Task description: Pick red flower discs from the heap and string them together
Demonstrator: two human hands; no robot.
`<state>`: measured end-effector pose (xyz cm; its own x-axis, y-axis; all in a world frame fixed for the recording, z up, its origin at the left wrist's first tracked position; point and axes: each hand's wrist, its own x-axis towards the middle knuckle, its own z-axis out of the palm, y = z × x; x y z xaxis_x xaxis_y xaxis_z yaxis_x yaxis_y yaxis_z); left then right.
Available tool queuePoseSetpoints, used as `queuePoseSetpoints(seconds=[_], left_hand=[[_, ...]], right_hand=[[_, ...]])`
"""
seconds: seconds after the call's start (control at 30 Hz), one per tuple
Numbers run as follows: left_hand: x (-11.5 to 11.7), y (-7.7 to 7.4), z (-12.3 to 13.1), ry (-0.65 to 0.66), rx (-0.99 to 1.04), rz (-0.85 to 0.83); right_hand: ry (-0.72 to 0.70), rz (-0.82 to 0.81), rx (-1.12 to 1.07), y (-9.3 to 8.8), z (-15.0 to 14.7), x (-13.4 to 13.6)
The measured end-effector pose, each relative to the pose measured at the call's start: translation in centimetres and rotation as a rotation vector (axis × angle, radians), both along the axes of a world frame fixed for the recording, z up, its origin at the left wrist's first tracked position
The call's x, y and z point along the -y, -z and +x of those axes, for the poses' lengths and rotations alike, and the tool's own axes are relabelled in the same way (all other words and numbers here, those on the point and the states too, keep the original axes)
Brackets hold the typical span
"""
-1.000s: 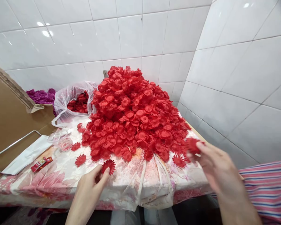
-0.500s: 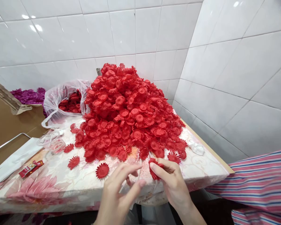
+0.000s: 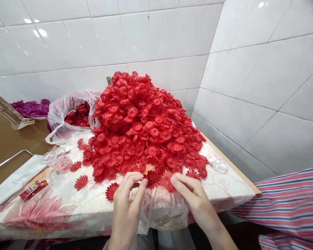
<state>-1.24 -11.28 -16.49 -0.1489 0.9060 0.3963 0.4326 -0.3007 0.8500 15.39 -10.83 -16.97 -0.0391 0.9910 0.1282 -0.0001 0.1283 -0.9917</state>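
A large heap of red flower pieces covers the middle of the table. In front of it, my left hand pinches the left edge of a dark red flower piece between thumb and fingers. Beside that piece, my right hand grips a lighter red flower piece by its right side. The two pieces are close together; whether they touch is unclear. One loose red flower piece lies just left of my left hand.
An open plastic bag holding darker red pieces stands at the left, near purple flowers and a cardboard box. A red wrapper lies on the flowered tablecloth. Striped fabric hangs at the right.
My left hand has closed on a dark red piece, where its fingers were apart before. The red pieces, bunched in my right hand earlier, now show as two pieces side by side between the hands.
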Motion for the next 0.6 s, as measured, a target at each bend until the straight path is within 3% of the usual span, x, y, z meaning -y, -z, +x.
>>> queuePoseSetpoints(seconds=[0.1,0.23,0.33,0.4,0.5,0.53,0.6], left_hand=[[-0.3,0.6,-0.9,-0.102,0.016,0.001],[-0.5,1.2,-1.1,-0.093,0.020,-0.016],[-0.2,1.4,-0.1,-0.101,-0.002,0.031],[0.1,1.4,0.7,-0.117,-0.031,0.085],[0.5,1.6,1.7,-0.088,-0.087,0.177],[0.6,1.6,1.9,-0.060,-0.100,0.195],[0.8,1.7,2.0,0.016,-0.119,0.194]], right_hand=[[0.226,0.179,0.259,-0.5,1.6,-1.5],[0.519,0.371,0.796,-0.7,2.9,-3.9],[0.710,0.450,0.907,-0.9,2.2,-3.9],[0.598,0.468,0.805,-1.1,1.0,-2.9],[0.070,0.318,0.575,-1.2,-1.1,-1.2],[-0.021,0.261,0.516,-1.1,-1.6,-0.8],[-0.068,0.188,0.412,-0.8,-2.2,-0.4]])
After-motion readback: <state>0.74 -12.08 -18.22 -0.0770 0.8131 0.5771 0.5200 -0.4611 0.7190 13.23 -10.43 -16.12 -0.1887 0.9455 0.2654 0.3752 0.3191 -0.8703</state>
